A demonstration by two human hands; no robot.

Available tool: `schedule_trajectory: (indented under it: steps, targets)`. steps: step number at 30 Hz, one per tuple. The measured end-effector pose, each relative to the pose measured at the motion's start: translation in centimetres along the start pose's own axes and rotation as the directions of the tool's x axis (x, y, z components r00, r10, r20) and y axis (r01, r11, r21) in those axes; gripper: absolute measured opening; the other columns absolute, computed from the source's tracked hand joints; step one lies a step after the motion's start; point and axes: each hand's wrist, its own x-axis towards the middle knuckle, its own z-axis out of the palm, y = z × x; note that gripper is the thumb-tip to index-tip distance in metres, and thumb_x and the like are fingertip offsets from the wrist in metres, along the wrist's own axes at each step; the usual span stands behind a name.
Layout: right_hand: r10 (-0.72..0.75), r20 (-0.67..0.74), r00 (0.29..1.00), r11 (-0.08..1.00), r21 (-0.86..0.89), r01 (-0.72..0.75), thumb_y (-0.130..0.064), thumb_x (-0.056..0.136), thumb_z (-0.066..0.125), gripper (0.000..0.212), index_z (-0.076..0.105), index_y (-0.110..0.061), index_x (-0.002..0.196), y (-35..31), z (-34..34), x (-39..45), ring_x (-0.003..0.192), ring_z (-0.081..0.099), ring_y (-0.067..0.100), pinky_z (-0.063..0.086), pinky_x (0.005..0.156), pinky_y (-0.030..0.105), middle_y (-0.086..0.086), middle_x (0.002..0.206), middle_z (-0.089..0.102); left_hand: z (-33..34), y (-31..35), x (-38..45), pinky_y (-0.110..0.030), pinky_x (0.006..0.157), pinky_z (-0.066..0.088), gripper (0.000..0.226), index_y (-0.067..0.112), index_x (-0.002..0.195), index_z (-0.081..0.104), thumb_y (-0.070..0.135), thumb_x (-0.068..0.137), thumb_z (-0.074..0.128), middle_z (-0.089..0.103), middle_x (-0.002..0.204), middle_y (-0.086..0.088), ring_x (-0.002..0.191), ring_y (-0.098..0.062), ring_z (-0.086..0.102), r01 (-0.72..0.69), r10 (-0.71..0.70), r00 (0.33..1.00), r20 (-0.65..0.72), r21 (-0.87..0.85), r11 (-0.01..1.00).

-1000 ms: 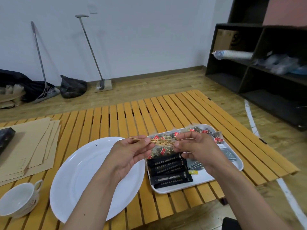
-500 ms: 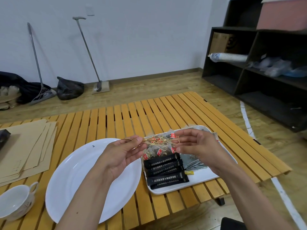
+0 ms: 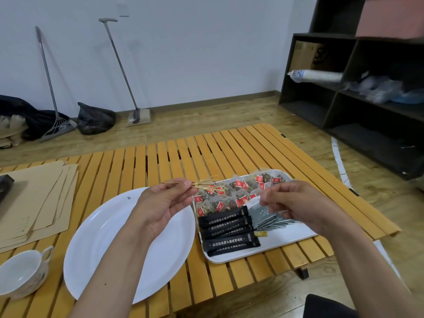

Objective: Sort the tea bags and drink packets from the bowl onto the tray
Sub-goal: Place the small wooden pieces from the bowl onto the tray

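**A:** What have the hands got right now?

**B:** I see the left hand (image 3: 160, 204) raised over the edge of the white plate (image 3: 96, 244), thumb and fingers pinching a small bundle of gold picks (image 3: 202, 185) whose looped ends point toward the tray (image 3: 263, 251). The right hand (image 3: 296, 203) hovers over the tray with fingers curled; I cannot tell whether it grips anything.

**A:** And the tea bags and packets?

**B:** All on the tray, which sits on the slatted desk (image 3: 183, 154) just right of the plate. The tea bags (image 3: 231, 196) with red tags fill the far half. The black drink packets (image 3: 227, 230) lie in a stack at the near left, and the grey packets (image 3: 263, 216) fan out beside them, partly under the right hand.

**A:** Anything else on the desk?

**B:** A white cup (image 3: 20, 276) at the near left, and brown envelopes (image 3: 36, 200) behind it.
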Motion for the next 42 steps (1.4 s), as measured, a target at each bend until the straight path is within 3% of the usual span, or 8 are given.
schedule_trajectory:
  steps: [7,17,19,26,30,34,39,42]
  targets:
    - [0.227,0.098,0.969,0.891,-0.421,-0.166,-0.008,0.086,0.077,0.014,0.074,-0.008,0.099,0.8,-0.8,-0.4,0.076,0.073,0.012,0.042,0.057,0.022,0.003,0.087,0.081,0.8,-0.2,0.0,-0.024,0.066,0.064,0.028,0.000,0.111,0.070,0.003,0.084,0.076,0.079,0.100,-0.019,0.084,-0.020,0.079,-0.017,0.016,1.000,0.021,0.045,0.999]
    - [0.211,0.050,0.976,0.874,-0.458,-0.165,-0.005,0.081,0.083,0.009,0.078,-0.004,0.089,0.6,0.7,-0.6,0.069,0.076,0.012,0.040,0.040,0.012,0.003,0.075,0.079,2.1,-0.7,-0.1,-0.028,0.071,0.065,0.027,0.000,0.109,0.069,0.002,0.083,0.076,0.078,0.100,-0.022,0.084,-0.023,0.079,-0.003,0.000,0.998,0.059,0.066,0.998]
    - [0.205,0.057,0.977,0.874,-0.460,-0.156,-0.005,0.079,0.084,0.008,0.080,-0.006,0.085,0.6,0.8,-0.6,0.069,0.077,0.012,0.042,0.043,0.011,0.003,0.075,0.079,2.3,-0.8,-0.2,-0.029,0.072,0.065,0.028,0.000,0.110,0.069,0.002,0.083,0.077,0.078,0.099,-0.021,0.085,-0.023,0.079,0.000,-0.004,0.998,0.061,0.074,0.997]
    - [0.147,0.013,0.989,0.898,-0.421,-0.128,-0.002,0.077,0.085,0.005,0.081,-0.005,0.080,0.8,0.6,-0.4,0.070,0.078,0.015,0.060,0.074,0.026,0.005,0.073,0.079,2.9,-0.9,-0.6,-0.028,0.071,0.065,0.028,0.001,0.109,0.070,0.004,0.082,0.078,0.079,0.098,-0.019,0.087,-0.023,0.079,0.004,-0.012,0.997,0.073,0.107,0.994]
    - [-0.033,-0.080,0.996,0.964,-0.267,0.011,-0.006,0.078,0.084,0.005,0.080,-0.006,0.080,0.2,0.1,-0.9,0.069,0.077,0.013,0.049,0.059,0.016,0.003,0.073,0.079,3.6,-1.2,-0.8,-0.027,0.070,0.065,0.027,0.002,0.108,0.070,0.004,0.082,0.079,0.079,0.098,-0.018,0.089,-0.024,0.079,0.010,-0.023,0.996,0.081,0.151,0.989]
    - [-0.154,-0.086,0.984,0.988,-0.027,0.152,-0.022,0.081,0.084,0.022,0.075,-0.007,0.094,-0.1,1.1,-1.5,0.080,0.078,0.017,0.050,0.062,0.025,0.002,0.085,0.080,4.4,-1.6,-0.9,-0.027,0.068,0.065,0.023,0.001,0.104,0.070,0.000,0.082,0.077,0.079,0.097,-0.020,0.089,-0.026,0.079,0.014,-0.028,0.995,0.094,0.150,0.989]
    - [-0.241,-0.058,0.969,0.965,0.089,0.245,-0.010,0.079,0.084,0.025,0.074,-0.004,0.101,0.5,1.1,-1.6,0.078,0.076,0.014,0.054,0.063,0.025,0.009,0.092,0.080,5.2,-2.0,-0.9,-0.029,0.071,0.065,0.020,-0.003,0.101,0.070,-0.005,0.082,0.075,0.078,0.096,-0.024,0.082,-0.026,0.079,0.002,-0.014,0.996,0.085,0.149,0.989]
    - [-0.321,-0.048,0.946,0.945,0.057,0.323,-0.001,0.073,0.087,0.029,0.077,-0.006,0.100,0.9,0.8,-1.8,0.082,0.076,0.011,0.057,0.068,0.019,0.004,0.095,0.080,5.4,-2.3,-1.0,-0.029,0.069,0.065,0.022,-0.004,0.103,0.070,-0.005,0.082,0.076,0.078,0.095,-0.023,0.082,-0.026,0.079,-0.012,-0.002,0.997,0.080,0.178,0.984]
